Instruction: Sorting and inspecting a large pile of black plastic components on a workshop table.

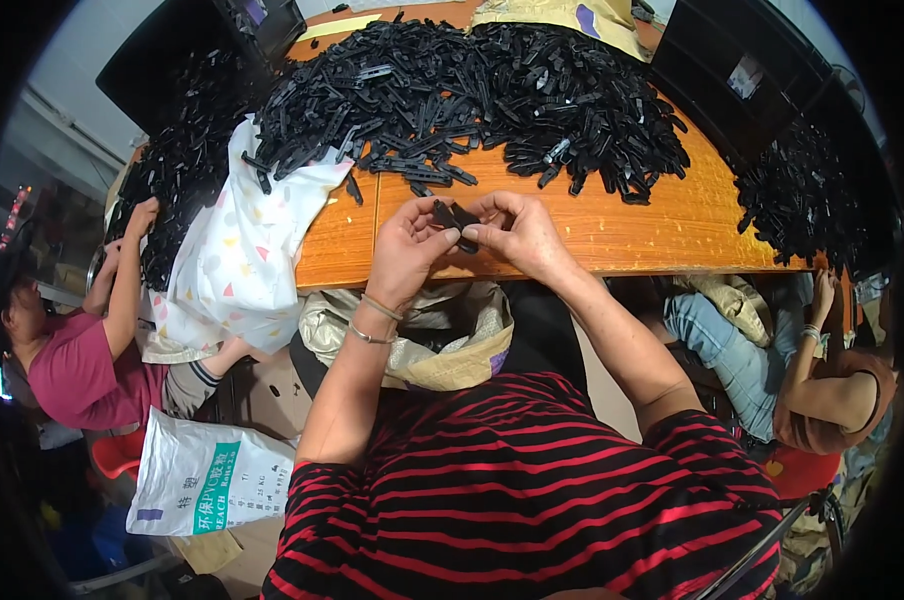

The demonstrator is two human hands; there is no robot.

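My left hand (404, 248) and my right hand (520, 236) meet above the table's front edge. Between thumbs and fingers they both grip small, slim black plastic parts (459, 216); whether this is one hinged piece or two separate ones I cannot tell. Just beyond my hands, a few similar parts lie on the orange-brown wooden table (582, 235), in front of a large dark heap of black plastic pieces (372, 95) and another heap (597, 115) to its right. Below my hands, an open woven sack (477, 362) rests at my lap.
A white patterned cloth (247, 235) hangs over the table's left edge. Black bins (757, 75) stand at the back corners. A printed white sack (177, 480) stands lower left. One person (92, 375) works at the left heap, another (837, 400) at the right heap (802, 190).
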